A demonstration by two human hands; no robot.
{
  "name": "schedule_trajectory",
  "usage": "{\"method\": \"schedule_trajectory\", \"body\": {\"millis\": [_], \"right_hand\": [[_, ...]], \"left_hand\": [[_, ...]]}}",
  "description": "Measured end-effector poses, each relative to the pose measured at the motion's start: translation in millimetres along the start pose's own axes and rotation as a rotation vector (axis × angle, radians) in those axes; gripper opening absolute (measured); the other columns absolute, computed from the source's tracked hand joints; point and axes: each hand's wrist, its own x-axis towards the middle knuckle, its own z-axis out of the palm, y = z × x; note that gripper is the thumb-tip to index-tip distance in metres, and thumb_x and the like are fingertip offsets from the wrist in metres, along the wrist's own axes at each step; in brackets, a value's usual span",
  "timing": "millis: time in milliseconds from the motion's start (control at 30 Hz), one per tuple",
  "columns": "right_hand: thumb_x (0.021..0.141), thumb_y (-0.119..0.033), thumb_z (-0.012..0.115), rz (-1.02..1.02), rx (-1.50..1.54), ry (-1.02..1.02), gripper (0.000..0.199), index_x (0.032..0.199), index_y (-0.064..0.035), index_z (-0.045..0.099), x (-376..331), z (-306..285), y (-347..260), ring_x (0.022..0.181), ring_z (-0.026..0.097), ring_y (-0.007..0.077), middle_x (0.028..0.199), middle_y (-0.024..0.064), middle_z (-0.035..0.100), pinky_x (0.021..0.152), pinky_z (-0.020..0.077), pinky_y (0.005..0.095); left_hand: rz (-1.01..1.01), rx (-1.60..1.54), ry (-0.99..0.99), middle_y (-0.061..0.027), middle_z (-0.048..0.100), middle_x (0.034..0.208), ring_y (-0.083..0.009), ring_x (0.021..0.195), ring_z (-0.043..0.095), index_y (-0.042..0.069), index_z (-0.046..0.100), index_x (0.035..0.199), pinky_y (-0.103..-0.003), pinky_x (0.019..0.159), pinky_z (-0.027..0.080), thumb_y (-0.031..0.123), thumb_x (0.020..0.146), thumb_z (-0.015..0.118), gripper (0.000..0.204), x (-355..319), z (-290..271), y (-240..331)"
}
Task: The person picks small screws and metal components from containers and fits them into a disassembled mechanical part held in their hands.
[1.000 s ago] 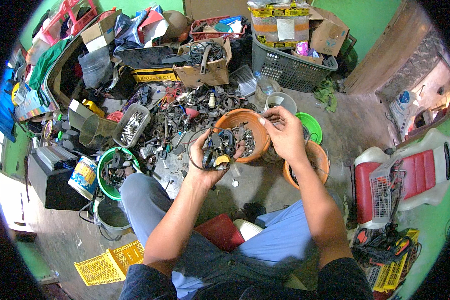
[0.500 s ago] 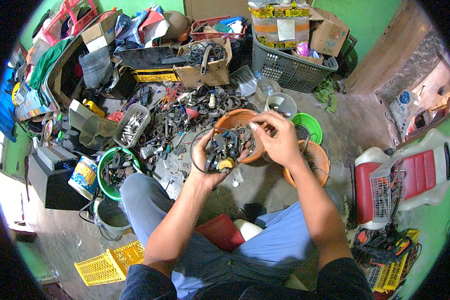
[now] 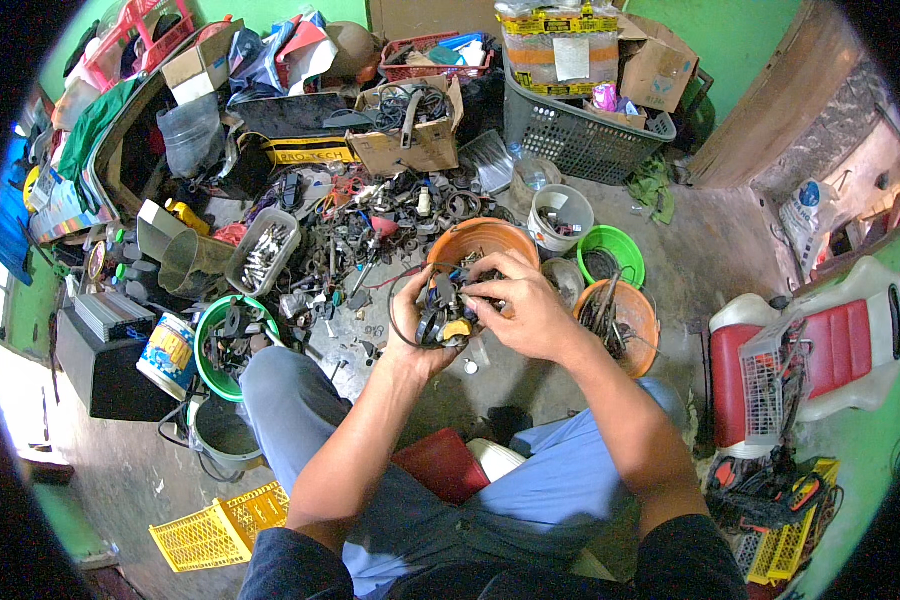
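My left hand (image 3: 414,345) is cupped around a handful of small mixed parts (image 3: 434,322). Most of them are dark, with a yellow piece (image 3: 456,328) near the palm and a thin black cable loop (image 3: 392,318) hanging out past the thumb. Over that handful, my right hand (image 3: 526,308) has its thumb and fingertips drawn together, touching the parts; whatever is pinched there is too small to make out. Just beyond both hands stands an orange tub (image 3: 490,232) with small bits inside, its near side partly hidden by the right hand.
Loose parts (image 3: 340,235) are heaped on the floor ahead. Right of the tub are a white bucket (image 3: 562,205), a green basin (image 3: 625,250) and an orange basin with cables (image 3: 642,320). At left stand a green-rimmed bucket (image 3: 205,345) and a clear tray of small white-and-metal pieces (image 3: 288,240).
My right hand has come left and down from over the orange tub to the parts in my left hand. The left hand stays nearly where it was, holding the handful.
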Motion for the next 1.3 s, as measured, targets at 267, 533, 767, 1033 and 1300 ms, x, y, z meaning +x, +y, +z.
{"method": "schedule_trajectory", "body": {"millis": [267, 533, 767, 1033, 1300], "right_hand": [[0.083, -0.011, 0.07, 0.056, 0.07, -0.031, 0.013, 0.089, 0.0005, 0.068, 0, 5, 0, 0.103, 0.059, 0.0312, 0.101, 0.0125, 0.064, 0.094, 0.0457, 0.0419], [0.085, -0.01, 0.07, 0.185, 0.198, 0.011, 0.011, 0.087, 0.0002, 0.071, -3, 7, 12, 0.101, 0.061, 0.0327, 0.099, 0.0139, 0.064, 0.09, 0.0478, 0.0412], [0.081, -0.017, 0.074, 0.183, 0.023, -0.132, 0.015, 0.087, -0.0029, 0.075, -3, -1, 11, 0.103, 0.06, 0.0325, 0.101, 0.0137, 0.064, 0.094, 0.0473, 0.0419], [0.08, -0.018, 0.075, 0.203, -0.048, -0.195, 0.017, 0.088, -0.0037, 0.075, -4, -4, 11, 0.105, 0.06, 0.0313, 0.099, 0.0124, 0.065, 0.096, 0.0467, 0.0411], [0.082, -0.015, 0.073, 0.204, 0.035, -0.123, 0.014, 0.086, -0.0018, 0.074, -6, -3, 17, 0.1, 0.062, 0.0317, 0.096, 0.0129, 0.067, 0.092, 0.0483, 0.0422]], "left_hand": [[0.004, -0.04, 0.08, -0.0107, 0.069, 0.102, -0.0262, 0.09, 0.068, 0.009, 0.063, 0.112, -0.044, 0.084, 0.056, 0.035, 0.099, 0.05, 0.032, 1, -4, 0], [-0.002, -0.015, 0.125, -0.0132, 0.068, 0.107, -0.029, 0.095, 0.068, 0.008, 0.06, 0.12, -0.05, 0.089, 0.055, 0.036, 0.099, 0.049, 0.037, -8, 21, -5], [-0.047, 0.048, 0.083, -0.0119, 0.069, 0.107, -0.0277, 0.093, 0.069, 0.009, 0.061, 0.12, -0.048, 0.087, 0.057, 0.036, 0.099, 0.049, 0.036, 2, -2, -8], [-0.093, 0.045, 0.087, -0.0106, 0.067, 0.117, -0.0277, 0.102, 0.067, 0.013, 0.059, 0.128, -0.052, 0.091, 0.056, 0.036, 0.099, 0.049, 0.039, 4, -11, -14], [-0.075, 0.009, 0.087, -0.0113, 0.067, 0.119, -0.0279, 0.103, 0.067, 0.011, 0.058, 0.129, -0.053, 0.093, 0.055, 0.036, 0.099, 0.049, 0.04, 1, 0, -15]]}}
